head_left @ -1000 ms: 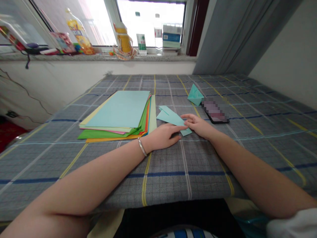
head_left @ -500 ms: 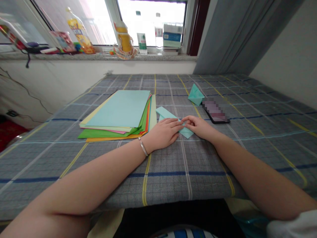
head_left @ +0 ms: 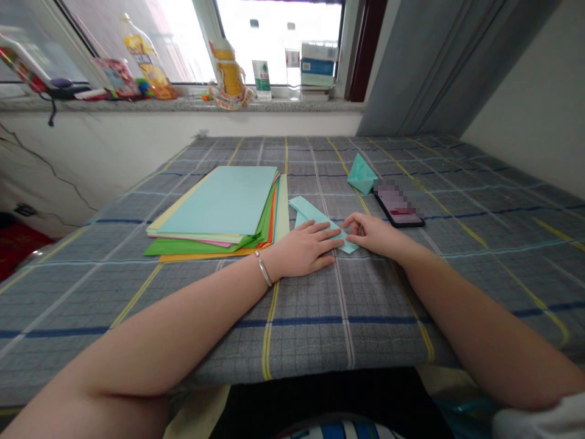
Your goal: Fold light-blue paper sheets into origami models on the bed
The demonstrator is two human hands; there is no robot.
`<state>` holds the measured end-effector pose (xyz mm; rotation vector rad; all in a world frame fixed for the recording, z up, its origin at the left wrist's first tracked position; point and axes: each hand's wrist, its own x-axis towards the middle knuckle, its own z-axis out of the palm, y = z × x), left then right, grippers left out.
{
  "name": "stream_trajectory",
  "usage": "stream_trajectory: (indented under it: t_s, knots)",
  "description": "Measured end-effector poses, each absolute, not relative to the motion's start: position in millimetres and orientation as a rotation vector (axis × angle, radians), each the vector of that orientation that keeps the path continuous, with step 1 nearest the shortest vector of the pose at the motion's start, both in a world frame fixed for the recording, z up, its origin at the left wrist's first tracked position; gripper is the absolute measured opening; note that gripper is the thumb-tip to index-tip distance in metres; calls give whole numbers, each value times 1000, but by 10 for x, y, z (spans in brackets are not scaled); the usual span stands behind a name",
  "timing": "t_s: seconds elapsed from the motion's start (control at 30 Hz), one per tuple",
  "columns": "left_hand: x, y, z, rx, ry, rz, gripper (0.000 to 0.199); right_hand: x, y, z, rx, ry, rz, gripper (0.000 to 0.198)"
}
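Note:
A folded sheet of light teal paper (head_left: 315, 209) lies slantwise on the cloth in front of me, with a long straight fold along its upper side. My left hand (head_left: 311, 247) rests flat across its lower part, fingers spread, hiding some of the paper. At the paper's right end is my right hand (head_left: 375, 235), its fingers loosely curled and the thumb touching the paper, with a gap between thumb and forefinger. Farther back stands a folded teal paper pyramid shape (head_left: 362, 175).
A stack of coloured paper sheets (head_left: 219, 198) lies left of my hands. A phone (head_left: 398, 207) sits to the right, by the paper pyramid. Plaid cloth (head_left: 301, 323) covers the table. Bottles and boxes (head_left: 317, 70) line the windowsill.
My right hand has loosened from its pinch and shifted slightly right. The fingers of my left hand have spread wider over the paper, and the paper's long fold now shows more fully.

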<state>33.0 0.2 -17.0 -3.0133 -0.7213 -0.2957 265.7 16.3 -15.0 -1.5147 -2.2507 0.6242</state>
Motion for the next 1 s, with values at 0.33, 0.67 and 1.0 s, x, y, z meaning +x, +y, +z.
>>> stream_trajectory:
  t_s: [0.33,0.67,1.0]
  knots:
    - [353,-2,-108,-3047,-746,-389,29,2869,159,-53,-1738,-2252,660,10]
    - [332,-3,-153,-3117,-874,-535,35,2726,23,36,-1229,-2546,577,22]
    - [338,28,-166,-3129,-752,-506,37,2721,3,49,-1262,-2609,430,19]
